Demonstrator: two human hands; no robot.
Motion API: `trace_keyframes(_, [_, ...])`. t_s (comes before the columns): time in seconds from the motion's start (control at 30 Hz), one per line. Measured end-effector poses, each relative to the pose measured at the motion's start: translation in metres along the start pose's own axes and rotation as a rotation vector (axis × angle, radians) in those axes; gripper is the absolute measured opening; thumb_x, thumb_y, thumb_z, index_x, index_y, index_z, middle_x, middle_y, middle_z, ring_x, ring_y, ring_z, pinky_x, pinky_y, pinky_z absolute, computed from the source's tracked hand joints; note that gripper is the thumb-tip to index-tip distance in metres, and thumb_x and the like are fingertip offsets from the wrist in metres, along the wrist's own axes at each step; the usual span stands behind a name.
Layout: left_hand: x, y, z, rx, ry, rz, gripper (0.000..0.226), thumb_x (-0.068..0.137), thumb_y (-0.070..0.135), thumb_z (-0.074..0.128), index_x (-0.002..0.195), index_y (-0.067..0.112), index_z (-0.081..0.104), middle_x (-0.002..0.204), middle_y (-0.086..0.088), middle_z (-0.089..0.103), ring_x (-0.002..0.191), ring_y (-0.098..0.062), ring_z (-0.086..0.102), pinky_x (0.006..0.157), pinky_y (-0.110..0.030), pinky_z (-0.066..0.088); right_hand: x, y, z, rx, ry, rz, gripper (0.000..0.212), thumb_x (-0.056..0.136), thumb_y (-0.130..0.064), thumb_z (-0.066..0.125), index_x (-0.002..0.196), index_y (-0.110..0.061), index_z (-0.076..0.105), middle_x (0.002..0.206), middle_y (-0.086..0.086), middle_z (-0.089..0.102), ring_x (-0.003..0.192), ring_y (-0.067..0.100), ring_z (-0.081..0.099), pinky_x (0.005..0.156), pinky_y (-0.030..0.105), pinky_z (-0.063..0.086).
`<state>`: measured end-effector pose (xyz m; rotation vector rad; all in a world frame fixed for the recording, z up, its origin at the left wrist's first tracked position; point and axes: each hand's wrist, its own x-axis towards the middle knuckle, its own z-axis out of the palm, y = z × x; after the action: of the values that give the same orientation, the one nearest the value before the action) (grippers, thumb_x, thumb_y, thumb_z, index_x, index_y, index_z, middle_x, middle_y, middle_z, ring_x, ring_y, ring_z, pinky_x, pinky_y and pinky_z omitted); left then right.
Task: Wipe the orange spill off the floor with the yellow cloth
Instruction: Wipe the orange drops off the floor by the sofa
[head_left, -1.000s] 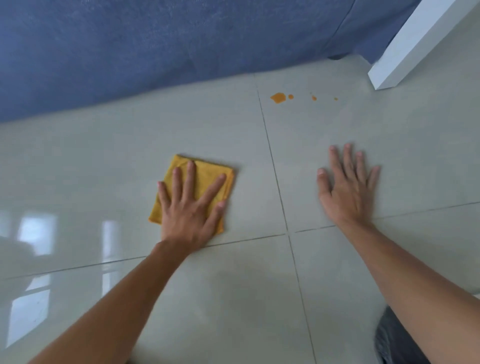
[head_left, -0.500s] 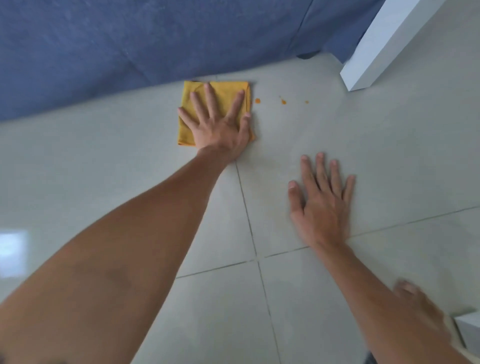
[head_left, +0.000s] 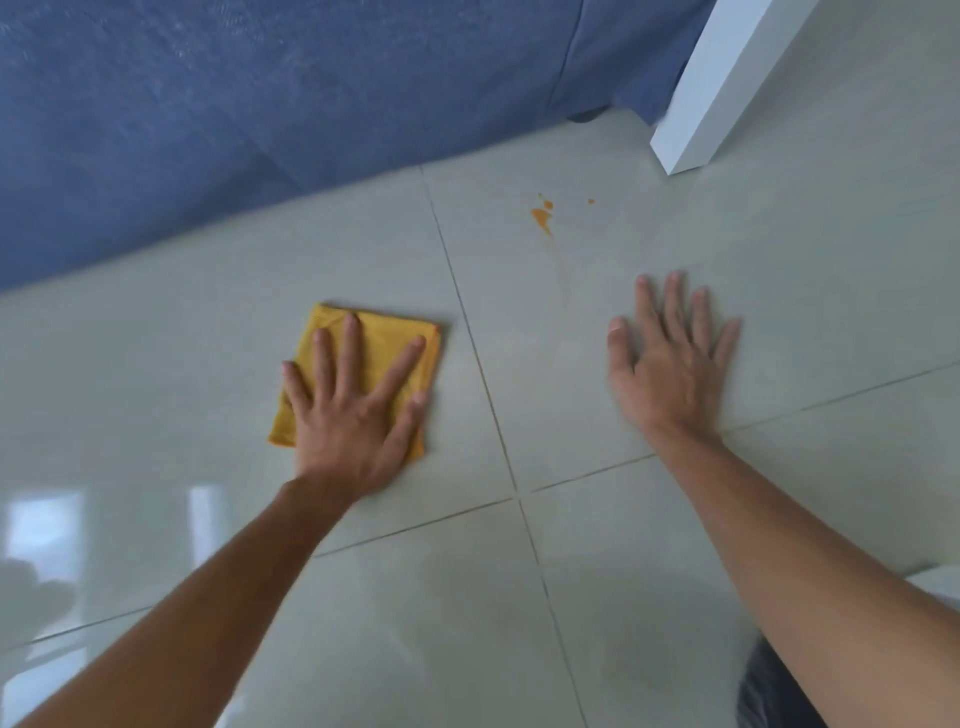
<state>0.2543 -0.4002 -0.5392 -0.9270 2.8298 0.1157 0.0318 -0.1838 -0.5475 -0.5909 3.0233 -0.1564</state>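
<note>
A folded yellow cloth (head_left: 387, 343) lies flat on the pale floor tiles. My left hand (head_left: 353, 415) presses on it with fingers spread, covering its lower part. The orange spill (head_left: 542, 218) is a small smeared blotch with a few tiny drops beside it, farther off and to the right of the cloth, on the tile across the grout line. My right hand (head_left: 672, 364) rests flat on the floor, fingers apart, below and to the right of the spill, holding nothing.
A blue fabric-covered surface (head_left: 260, 114) runs along the far side of the floor. A white post or furniture leg (head_left: 727, 83) stands at the upper right. Grout lines (head_left: 485, 374) cross between my hands. Dark clothing (head_left: 774, 691) shows at the bottom right.
My left hand has pulled the cloth back toward me and to the left, away from the spill. The big orange blotch is now a smaller smear. The right hand stays planted.
</note>
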Motion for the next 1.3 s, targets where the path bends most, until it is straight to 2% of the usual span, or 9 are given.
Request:
trace_keyframes(0.13, [0.073, -0.002, -0.011, -0.07, 0.025, -0.198, 0.059, 0.092, 0.068, 0.012, 0.15, 0.058, 0.004, 0.167, -0.01, -0.005, 0.151, -0.043, -0.003, 0.113, -0.073, 0.001, 0.002, 0.002, 0.002, -0.004, 0.021, 0.008, 0.062, 0.097, -0.053, 0.021, 0.154, -0.031, 0.024, 0.164, -0.002, 0.017, 0.152, 0.026, 0.01, 0.12, 0.058, 0.002])
trace_keyframes(0.3, [0.186, 0.046, -0.028, -0.101, 0.02, -0.254, 0.059, 0.091, 0.069, 0.007, 0.149, 0.058, 0.002, 0.167, -0.008, -0.009, 0.151, -0.041, -0.01, 0.112, -0.073, -0.005, 0.002, 0.001, 0.004, 0.026, 0.062, 0.014, 0.059, 0.097, -0.051, 0.022, 0.153, -0.032, 0.028, 0.163, -0.004, 0.021, 0.151, 0.024, 0.014, 0.12, 0.057, 0.006])
trace_keyframes(0.47, [0.228, 0.144, -0.039, -0.061, -0.028, -0.029, 0.058, 0.093, 0.066, 0.005, 0.15, 0.057, 0.0, 0.167, -0.008, -0.005, 0.151, -0.042, -0.01, 0.111, -0.072, -0.007, 0.005, 0.003, -0.004, 0.167, 0.105, 0.05, 0.062, 0.097, -0.053, 0.008, 0.148, -0.036, 0.038, 0.158, -0.01, 0.031, 0.149, 0.018, 0.023, 0.12, 0.048, 0.01])
trace_keyframes(0.63, [0.181, 0.197, -0.031, -0.007, -0.02, 0.291, 0.056, 0.094, 0.065, 0.007, 0.15, 0.057, 0.002, 0.167, -0.007, -0.008, 0.152, -0.04, -0.008, 0.113, -0.07, -0.005, 0.024, 0.021, -0.019, 0.331, 0.302, 0.111, 0.056, 0.098, -0.047, 0.021, 0.136, -0.028, 0.057, 0.14, -0.007, 0.058, 0.122, 0.025, 0.054, 0.098, 0.04, 0.034])
trace_keyframes(0.73, [0.121, 0.193, -0.022, 0.013, 0.0, 0.446, 0.056, 0.094, 0.066, 0.009, 0.15, 0.058, 0.006, 0.167, -0.008, -0.004, 0.152, -0.041, -0.003, 0.113, -0.071, -0.001, 0.029, 0.039, -0.018, 0.273, 0.291, 0.195, 0.05, 0.096, -0.043, 0.032, 0.138, -0.028, 0.055, 0.146, -0.001, 0.053, 0.13, 0.031, 0.048, 0.106, 0.046, 0.032])
trace_keyframes(0.87, [0.042, 0.149, -0.01, 0.016, -0.001, 0.534, 0.054, 0.097, 0.065, 0.018, 0.15, 0.058, 0.012, 0.167, -0.009, 0.001, 0.152, -0.042, 0.001, 0.113, -0.07, 0.004, 0.019, 0.051, -0.009, 0.079, 0.037, 0.133, 0.055, 0.099, -0.046, 0.025, 0.152, -0.034, 0.03, 0.162, -0.003, 0.024, 0.15, 0.028, 0.017, 0.12, 0.057, 0.004])
trace_keyframes(0.97, [0.031, 0.098, -0.006, 0.039, 0.014, 0.397, 0.054, 0.096, 0.064, 0.018, 0.15, 0.057, 0.013, 0.167, -0.009, 0.005, 0.152, -0.042, 0.006, 0.114, -0.07, 0.009, 0.017, 0.05, -0.007, 0.022, -0.01, 0.146, 0.058, 0.098, -0.049, 0.015, 0.155, -0.035, 0.019, 0.165, -0.005, 0.012, 0.152, 0.025, 0.006, 0.12, 0.057, -0.001])
trace_keyframes(1.1, [0.087, 0.063, -0.012, -0.006, 0.02, 0.096, 0.055, 0.094, 0.066, 0.012, 0.148, 0.06, 0.005, 0.167, -0.007, 0.001, 0.152, -0.041, 0.003, 0.114, -0.071, 0.005, 0.018, 0.049, -0.004, 0.017, 0.031, 0.137, 0.056, 0.1, -0.046, 0.019, 0.155, -0.033, 0.021, 0.164, -0.004, 0.015, 0.152, 0.026, 0.008, 0.12, 0.057, 0.0])
trace_keyframes(1.3, [0.208, 0.114, -0.031, -0.109, 0.031, -0.15, 0.058, 0.092, 0.067, 0.006, 0.149, 0.058, 0.004, 0.167, -0.008, -0.007, 0.151, -0.041, -0.009, 0.112, -0.072, -0.007, 0.019, 0.047, 0.002, 0.016, 0.082, 0.151, 0.055, 0.1, -0.043, 0.023, 0.153, -0.032, 0.026, 0.163, -0.003, 0.022, 0.151, 0.027, 0.013, 0.12, 0.057, 0.005])
